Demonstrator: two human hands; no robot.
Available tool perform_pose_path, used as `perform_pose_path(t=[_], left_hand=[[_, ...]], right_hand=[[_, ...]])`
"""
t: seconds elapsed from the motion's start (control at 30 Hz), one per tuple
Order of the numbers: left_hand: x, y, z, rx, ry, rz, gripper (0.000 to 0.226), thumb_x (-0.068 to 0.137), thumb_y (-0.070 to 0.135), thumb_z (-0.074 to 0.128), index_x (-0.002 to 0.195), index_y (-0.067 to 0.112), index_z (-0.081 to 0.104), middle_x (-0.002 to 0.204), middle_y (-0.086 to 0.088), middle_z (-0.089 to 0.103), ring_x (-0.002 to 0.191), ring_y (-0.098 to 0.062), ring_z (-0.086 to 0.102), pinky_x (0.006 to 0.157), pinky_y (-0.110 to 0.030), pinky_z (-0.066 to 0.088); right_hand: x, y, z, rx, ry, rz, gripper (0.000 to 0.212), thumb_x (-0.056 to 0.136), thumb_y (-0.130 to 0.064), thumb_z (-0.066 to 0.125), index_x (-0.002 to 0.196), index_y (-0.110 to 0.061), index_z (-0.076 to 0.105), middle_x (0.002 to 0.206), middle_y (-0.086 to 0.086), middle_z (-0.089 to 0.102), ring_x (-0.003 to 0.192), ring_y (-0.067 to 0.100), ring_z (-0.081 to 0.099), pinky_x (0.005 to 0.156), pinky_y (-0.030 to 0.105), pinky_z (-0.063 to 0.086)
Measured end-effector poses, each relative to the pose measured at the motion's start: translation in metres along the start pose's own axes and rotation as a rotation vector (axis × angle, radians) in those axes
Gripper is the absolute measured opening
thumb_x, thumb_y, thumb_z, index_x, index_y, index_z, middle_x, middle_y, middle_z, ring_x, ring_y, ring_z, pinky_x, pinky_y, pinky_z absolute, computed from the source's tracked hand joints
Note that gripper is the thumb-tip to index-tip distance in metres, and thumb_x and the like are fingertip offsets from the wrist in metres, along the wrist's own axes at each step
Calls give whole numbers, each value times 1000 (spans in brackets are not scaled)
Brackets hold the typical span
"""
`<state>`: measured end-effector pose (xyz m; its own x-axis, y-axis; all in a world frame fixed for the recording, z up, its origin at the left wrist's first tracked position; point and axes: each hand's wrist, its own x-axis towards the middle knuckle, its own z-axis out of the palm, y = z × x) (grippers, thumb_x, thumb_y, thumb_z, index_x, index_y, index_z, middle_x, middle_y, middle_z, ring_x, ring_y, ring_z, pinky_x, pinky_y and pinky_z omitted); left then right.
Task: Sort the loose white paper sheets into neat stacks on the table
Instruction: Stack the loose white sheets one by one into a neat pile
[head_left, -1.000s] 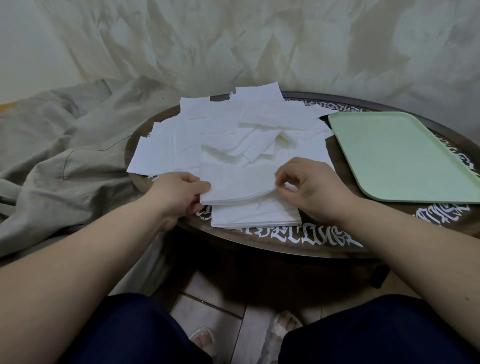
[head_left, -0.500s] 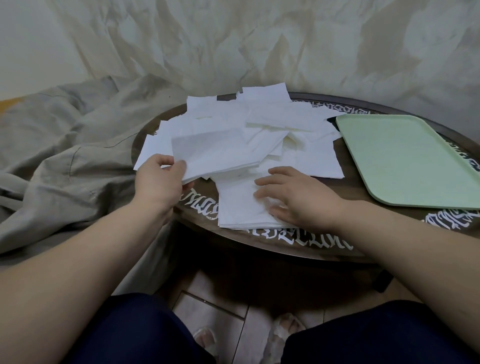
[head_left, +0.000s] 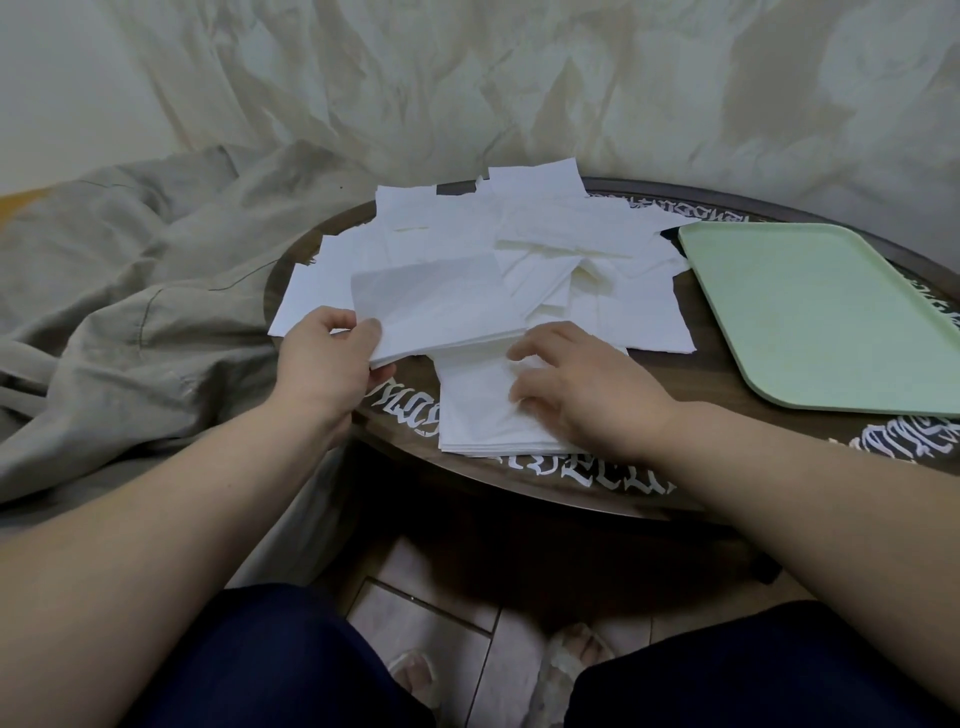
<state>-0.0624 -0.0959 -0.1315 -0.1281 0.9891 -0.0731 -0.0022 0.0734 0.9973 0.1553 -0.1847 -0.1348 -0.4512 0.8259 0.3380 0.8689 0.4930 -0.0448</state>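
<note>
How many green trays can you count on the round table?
1. The green tray lies flat on the right side of the table, beside the loose paper sheets; nothing suggests another hidden.

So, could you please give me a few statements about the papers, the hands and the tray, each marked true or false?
1. The left hand holds a bundle of sheets lifted off the table. True.
2. The right hand grips the green tray. False: it rests on the neat stack by the near edge.
3. Paper lies on the tray. False: no paper lies on it.
4. A loose pile lies beyond the stack. True.
</note>
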Motion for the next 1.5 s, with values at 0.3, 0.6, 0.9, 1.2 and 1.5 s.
perform_pose_path(t=[0.3,0.6,0.9,1.2,1.5], left_hand=[[-4,2,2,-8,-5,13,13,92,10,58,81,13,52,93,-7,62,72,-16,61,53,-20,55],[-3,0,3,26,-24,2,12,92,12,59,81,13,53,96,-9,62,78,-20,63,54,-23,57],[-3,0,3,43,-29,-7,10,92,14,60,84,12,55,98,-9,62,81,-20,63,53,-20,54],[-14,8,12,5,-91,-16,11,92,13,61,82,13,56,87,-4,63,74,-15,62,52,-19,54],[-26,32,65,170,-448,-28,17,89,15,65,75,16,57,80,-3,61,63,-13,55,54,-20,52]], right_hand=[[-10,3,-51,581,218,500,21,85,-16,57,65,-13,54,56,-9,48,56,6,40,56,24,32],[-7,2,-57,1069,-6,692,20,90,-12,57,70,-13,62,65,1,55,59,12,48,54,23,37],[-26,27,-40,780,-172,895,21,83,-37,68,101,-27,66,77,-11,54,72,3,51,59,16,35],[-26,34,-36,281,9,788,41,89,-17,57,130,-23,53,118,-1,61,106,17,55,87,23,37],[-31,33,-54,1331,351,1251,32,91,-39,57,113,-16,57,105,9,67,85,24,68,74,35,57]])
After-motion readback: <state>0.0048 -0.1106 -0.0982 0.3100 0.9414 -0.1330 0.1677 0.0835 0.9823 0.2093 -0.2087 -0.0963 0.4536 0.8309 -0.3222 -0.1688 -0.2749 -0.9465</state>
